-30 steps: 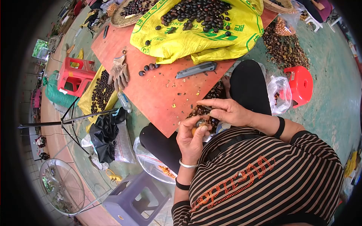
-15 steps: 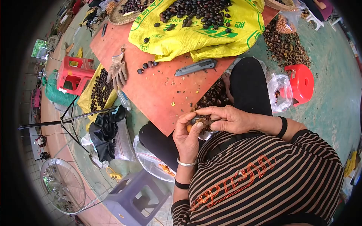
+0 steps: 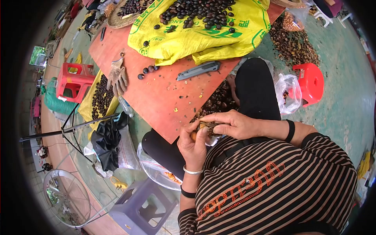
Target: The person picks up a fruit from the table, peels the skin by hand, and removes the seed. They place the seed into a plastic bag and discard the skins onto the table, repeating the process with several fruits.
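Compared with a second ago, the right hand (image 3: 239, 126) is sitting closer in, its index fingertip meeting the small brown piece (image 3: 203, 125). The left hand (image 3: 192, 147) is pinching that between thumb and fingers, nearly closed. The right is hanging half open, can't tell if it's gripping. Piece is hovering near the red table's (image 3: 156, 98) corner, grey cutter (image 3: 199, 71) lying beside the yellow sack (image 3: 172, 49).

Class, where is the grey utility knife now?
In the head view, the knife lies on the red board, below the yellow sack and right of the glove.
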### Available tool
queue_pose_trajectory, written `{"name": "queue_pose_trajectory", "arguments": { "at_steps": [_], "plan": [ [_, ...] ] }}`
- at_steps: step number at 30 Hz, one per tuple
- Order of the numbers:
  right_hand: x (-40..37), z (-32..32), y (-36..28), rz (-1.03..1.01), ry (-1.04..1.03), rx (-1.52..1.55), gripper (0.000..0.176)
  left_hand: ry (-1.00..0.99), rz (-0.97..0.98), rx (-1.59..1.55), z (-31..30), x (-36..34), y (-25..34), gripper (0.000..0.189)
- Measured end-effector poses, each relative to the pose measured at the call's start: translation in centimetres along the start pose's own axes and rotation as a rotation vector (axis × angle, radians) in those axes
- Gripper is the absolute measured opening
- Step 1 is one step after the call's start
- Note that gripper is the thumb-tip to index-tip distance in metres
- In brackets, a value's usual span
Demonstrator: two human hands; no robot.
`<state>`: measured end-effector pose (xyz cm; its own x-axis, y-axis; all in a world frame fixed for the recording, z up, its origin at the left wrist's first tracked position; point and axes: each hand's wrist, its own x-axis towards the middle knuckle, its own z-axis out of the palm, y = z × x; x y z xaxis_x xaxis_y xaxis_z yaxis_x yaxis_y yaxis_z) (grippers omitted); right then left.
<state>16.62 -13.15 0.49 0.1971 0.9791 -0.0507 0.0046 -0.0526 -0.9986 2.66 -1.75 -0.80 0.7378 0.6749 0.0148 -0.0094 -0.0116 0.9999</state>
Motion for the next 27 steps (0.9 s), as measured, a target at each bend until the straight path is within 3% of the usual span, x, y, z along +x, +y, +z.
{"name": "queue_pose_trajectory", "arguments": {
  "at_steps": [4, 5, 7, 8, 9, 12, 14, 15, 17, 20, 27],
  "plan": [
    [0.2, 0.7, 2.2, -0.084, 0.036, 0.065, 0.038, -0.037, 0.052, 0.109, -0.9, -0.1, -0.2, 0.017],
    [0.3, 0.7, 3.1, -0.082, 0.037, 0.063, 0.038, -0.052, -0.031, 0.017, -1.1, -0.2, -0.2, 0.017],
    [1.2, 0.5, 2.8, 0.102, 0.097, 0.043, 0.036, -0.067, -0.114, -0.076, -0.8, -0.2, 0.4, 0.017],
    [0.9, 0.0, 2.3, 0.457, 0.136, 0.317, 0.034, -0.175, -0.09, -0.069, -0.3, -0.4, 1.0, 0.014],
    [0.9, -0.5, 2.2, 0.432, 0.077, 0.326, 0.035, -0.273, -0.065, -0.063, 0.0, -0.6, 1.4, 0.011],
    [0.5, -0.6, -0.2, 0.448, 0.037, 0.414, 0.036, -0.157, -0.206, -0.4, -0.7, -0.1, 0.8, 0.019],
    [0.4, -0.5, -0.8, 0.169, 0.013, 0.309, 0.039, -0.092, -0.15, -0.426, -1.1, 0.1, 0.4, 0.02],
    [0.1, -0.4, -1.7, 0.136, -0.05, 0.284, 0.044, -0.085, -0.146, -0.427, -1.1, 0.1, 0.4, 0.02],
    [-0.3, -0.2, -1.8, 0.177, -0.156, 0.239, 0.048, -0.052, -0.118, -0.407, -0.9, -0.1, 0.6, 0.021],
    [-0.1, 0.7, -1.1, 0.072, -0.143, 0.373, 0.05, -0.088, -0.082, -0.355, -0.8, -0.3, 0.4, 0.024],
    [-0.1, 0.8, -2.2, 0.125, -0.128, 0.337, 0.047, -0.033, -0.126, -0.404, -0.3, -0.3, 1.0, 0.023]
  ]
}}
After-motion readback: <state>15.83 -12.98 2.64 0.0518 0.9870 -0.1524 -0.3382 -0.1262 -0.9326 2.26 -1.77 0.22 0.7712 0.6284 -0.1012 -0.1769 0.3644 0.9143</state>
